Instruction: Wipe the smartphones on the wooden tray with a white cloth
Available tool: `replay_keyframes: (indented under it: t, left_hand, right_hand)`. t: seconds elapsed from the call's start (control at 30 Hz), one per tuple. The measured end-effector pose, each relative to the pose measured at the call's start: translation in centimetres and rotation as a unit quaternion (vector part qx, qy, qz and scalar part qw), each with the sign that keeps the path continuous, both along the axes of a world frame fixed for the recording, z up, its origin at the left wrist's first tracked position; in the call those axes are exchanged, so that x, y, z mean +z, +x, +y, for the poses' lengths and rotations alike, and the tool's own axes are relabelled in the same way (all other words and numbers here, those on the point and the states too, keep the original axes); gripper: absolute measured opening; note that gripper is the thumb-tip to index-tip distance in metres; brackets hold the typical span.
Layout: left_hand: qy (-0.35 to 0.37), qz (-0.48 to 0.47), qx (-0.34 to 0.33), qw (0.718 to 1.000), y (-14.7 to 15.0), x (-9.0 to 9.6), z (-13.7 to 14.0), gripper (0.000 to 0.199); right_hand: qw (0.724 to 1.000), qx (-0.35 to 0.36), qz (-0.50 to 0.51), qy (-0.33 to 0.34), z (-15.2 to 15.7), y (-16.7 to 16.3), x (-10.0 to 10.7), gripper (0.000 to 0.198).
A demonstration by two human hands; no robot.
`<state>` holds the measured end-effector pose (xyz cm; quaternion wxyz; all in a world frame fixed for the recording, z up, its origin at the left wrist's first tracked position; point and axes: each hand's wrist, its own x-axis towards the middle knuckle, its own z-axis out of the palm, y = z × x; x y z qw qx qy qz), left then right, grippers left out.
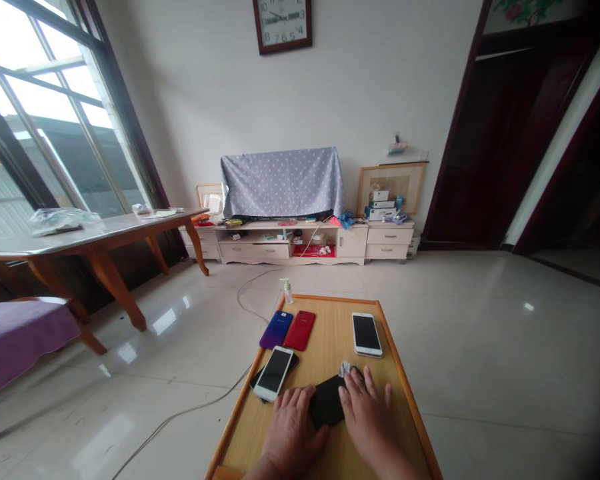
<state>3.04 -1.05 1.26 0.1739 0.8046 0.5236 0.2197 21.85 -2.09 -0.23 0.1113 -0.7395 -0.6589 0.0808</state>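
A black smartphone (327,401) lies on a small wooden table (333,320), between my hands. My left hand (293,427) holds it by the left edge, thumb at its lower corner. The fingertips of my right hand (367,413) press a crumpled grey cloth (345,368) at the phone's upper right corner. Left of the hands, a white phone (275,373) rests across a dark phone (292,365). Beyond it a blue phone (277,329) and a red phone (300,330) lie face down. Another white phone (367,335) is at the right, screen up.
A small pump bottle (287,291) stands at the table's far left corner. A cable (195,405) runs along the tiled floor. A larger dining table (120,233) is at the left, and a low cabinet (353,241) bearing a cloth-covered shape stands against the wall.
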Motion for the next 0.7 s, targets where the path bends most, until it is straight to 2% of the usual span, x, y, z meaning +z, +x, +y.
replay_keyframes:
  t: [0.1, 0.17, 0.23, 0.33, 0.4, 0.47, 0.6, 0.7]
  left_hand:
    - [0.013, 0.002, -0.002, 1.0, 0.1, -0.2, 0.1, 0.055]
    - [0.017, 0.001, -0.005, 1.0, 0.1, -0.2, 0.1, 0.05]
    - [0.012, 0.0, -0.004, 1.0, 0.0, -0.1, 0.0, 0.053]
    - [0.0, -0.002, -0.001, 1.0, 0.0, 0.1, 0.0, 0.065]
    - [-0.003, -0.004, 0.002, 1.0, -0.1, 0.1, 0.0, 0.068]
    - [0.0, -0.005, 0.002, 1.0, -0.1, 0.0, 0.0, 0.064]
    - [0.015, 0.0, -0.004, 1.0, 0.0, -0.1, 0.0, 0.052]
    - [0.005, -0.002, -0.005, 1.0, 0.0, 0.1, -0.1, 0.057]
  right_hand:
    - [0.995, 0.093, 0.042, 0.0, -0.9, -2.2, -0.1, 0.057]
    - [0.99, 0.131, 0.057, 0.008, -1.2, -3.0, 0.0, 0.054]
    - [0.993, 0.107, 0.044, 0.011, -0.7, -2.5, 0.2, 0.054]
    - [1.0, 0.018, 0.004, 0.009, 0.7, -0.8, 0.4, 0.056]
    - [1.0, -0.008, -0.008, 0.009, 0.9, -0.4, 0.2, 0.057]
    - [1.0, 0.021, 0.001, 0.005, 0.3, -1.1, 0.0, 0.058]
    - [0.991, 0.125, 0.047, 0.01, -1.1, -3.1, -0.2, 0.056]
    - [0.996, 0.08, 0.027, 0.014, -0.3, -2.0, 0.1, 0.056]
